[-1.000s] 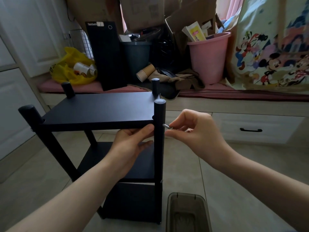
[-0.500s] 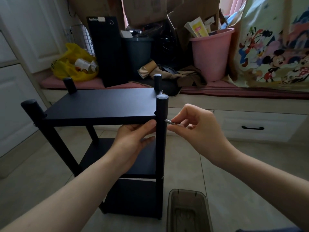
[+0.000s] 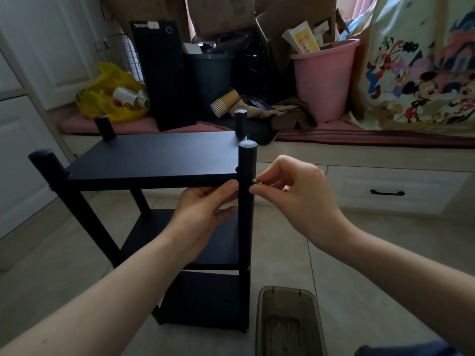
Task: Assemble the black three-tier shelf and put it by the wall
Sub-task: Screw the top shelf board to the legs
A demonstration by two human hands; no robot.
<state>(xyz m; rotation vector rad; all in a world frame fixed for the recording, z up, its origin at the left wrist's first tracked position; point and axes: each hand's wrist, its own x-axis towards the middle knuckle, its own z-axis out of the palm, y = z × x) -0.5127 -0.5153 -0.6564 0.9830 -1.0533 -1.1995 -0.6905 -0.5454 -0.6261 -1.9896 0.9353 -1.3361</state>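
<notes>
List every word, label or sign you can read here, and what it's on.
"ThinkCentr": white letters at the top of the black tower; a pale sticker hides the end.
Yellow booklet in the pink bucket: print too small to read.
Yellow bag: black mark, unreadable.
Nothing else is legible.

Dead matt black on the top board (image 3: 154,158), laminate-looking, even all over. Smoother and a touch satin on the round post (image 3: 247,214). Tiny screw (image 3: 256,181): bright bare metal. Smoky see-through plastic for the box (image 3: 286,289); pale smooth floor tile (image 3: 282,253) with a soft shine. Behind all that: smooth pink plastic bucket (image 3: 323,80), crinkly glossy yellow bag (image 3: 102,98), ribbed brown paper cups (image 3: 225,102), plain cardboard (image 3: 223,14), printed cloth (image 3: 424,73).
</notes>
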